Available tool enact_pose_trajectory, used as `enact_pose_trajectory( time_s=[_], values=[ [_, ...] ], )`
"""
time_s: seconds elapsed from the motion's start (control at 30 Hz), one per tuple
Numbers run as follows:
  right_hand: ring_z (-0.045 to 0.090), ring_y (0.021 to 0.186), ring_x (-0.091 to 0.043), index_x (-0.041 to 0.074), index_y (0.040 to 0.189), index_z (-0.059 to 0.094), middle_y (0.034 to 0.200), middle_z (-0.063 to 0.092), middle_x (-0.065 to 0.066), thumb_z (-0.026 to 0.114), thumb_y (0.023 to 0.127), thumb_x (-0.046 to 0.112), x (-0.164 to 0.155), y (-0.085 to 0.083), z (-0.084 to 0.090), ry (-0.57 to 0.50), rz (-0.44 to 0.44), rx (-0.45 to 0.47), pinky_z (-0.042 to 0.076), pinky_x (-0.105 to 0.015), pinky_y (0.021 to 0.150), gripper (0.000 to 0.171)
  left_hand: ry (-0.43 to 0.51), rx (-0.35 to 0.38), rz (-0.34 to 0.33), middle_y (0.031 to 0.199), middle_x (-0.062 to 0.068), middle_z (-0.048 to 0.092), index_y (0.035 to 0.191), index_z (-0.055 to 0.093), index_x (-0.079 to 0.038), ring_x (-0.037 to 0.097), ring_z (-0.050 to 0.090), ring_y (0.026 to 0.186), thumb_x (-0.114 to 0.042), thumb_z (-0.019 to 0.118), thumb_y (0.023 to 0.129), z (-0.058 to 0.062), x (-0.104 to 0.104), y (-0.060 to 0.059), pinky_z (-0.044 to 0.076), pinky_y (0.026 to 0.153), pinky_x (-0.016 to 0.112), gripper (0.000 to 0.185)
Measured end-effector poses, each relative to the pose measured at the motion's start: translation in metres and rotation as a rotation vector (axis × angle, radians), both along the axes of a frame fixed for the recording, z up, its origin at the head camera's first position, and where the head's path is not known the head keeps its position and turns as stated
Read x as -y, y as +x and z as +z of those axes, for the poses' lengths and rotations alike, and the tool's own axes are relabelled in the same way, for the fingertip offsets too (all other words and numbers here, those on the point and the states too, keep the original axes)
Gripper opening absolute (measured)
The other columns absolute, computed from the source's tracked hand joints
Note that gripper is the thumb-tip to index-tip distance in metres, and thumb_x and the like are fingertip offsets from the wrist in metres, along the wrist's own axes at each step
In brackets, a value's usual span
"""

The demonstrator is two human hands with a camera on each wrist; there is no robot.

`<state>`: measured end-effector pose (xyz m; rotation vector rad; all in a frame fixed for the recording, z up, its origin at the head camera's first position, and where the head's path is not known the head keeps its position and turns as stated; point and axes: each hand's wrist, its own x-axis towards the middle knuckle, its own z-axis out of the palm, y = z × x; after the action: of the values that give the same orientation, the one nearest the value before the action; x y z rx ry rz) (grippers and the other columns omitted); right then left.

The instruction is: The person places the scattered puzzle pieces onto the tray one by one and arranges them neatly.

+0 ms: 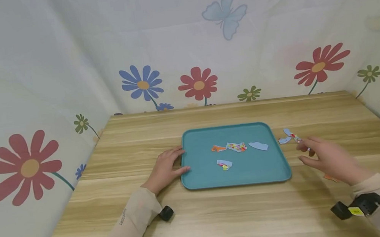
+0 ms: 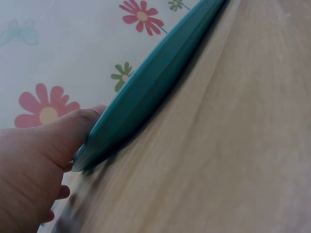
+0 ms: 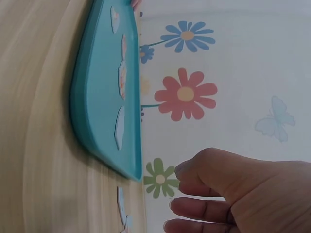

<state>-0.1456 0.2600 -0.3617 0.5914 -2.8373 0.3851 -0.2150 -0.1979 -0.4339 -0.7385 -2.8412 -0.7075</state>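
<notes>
A teal tray lies on the table, bearing several torn-looking flat pieces: an orange one, a multicoloured one, a pale blue one and a blue-and-yellow one. My left hand holds the tray's left rim, its thumb on the edge and other fingertips lower down. To the right of the tray, my right hand hovers with loosely bent fingers beside more pieces. No piece shows between thumb and fingers in the right wrist view. Part of this pile is hidden behind the fingers.
An orange piece peeks out below my right hand on the wooden table. Behind the table hangs a white cloth printed with flowers and a butterfly.
</notes>
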Motion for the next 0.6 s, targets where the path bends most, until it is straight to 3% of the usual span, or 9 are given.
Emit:
enact_pose_trajectory(
  time_s=[0.6],
  values=[
    [0.056,0.073,-0.012,0.004,0.099,0.062,0.088,0.063,-0.004,0.076,0.076,0.013,-0.040,0.014,-0.015,0.025,-0.045,0.130,0.045,-0.024,0.057,0.028,0.000,0.013,0.007,0.148,0.008,0.047,0.136,0.053,-0.009,0.033,0.042,0.136,-0.043,0.071,0.084,-0.003,0.000,-0.002,0.031,0.112,0.055,0.065]
  ],
)
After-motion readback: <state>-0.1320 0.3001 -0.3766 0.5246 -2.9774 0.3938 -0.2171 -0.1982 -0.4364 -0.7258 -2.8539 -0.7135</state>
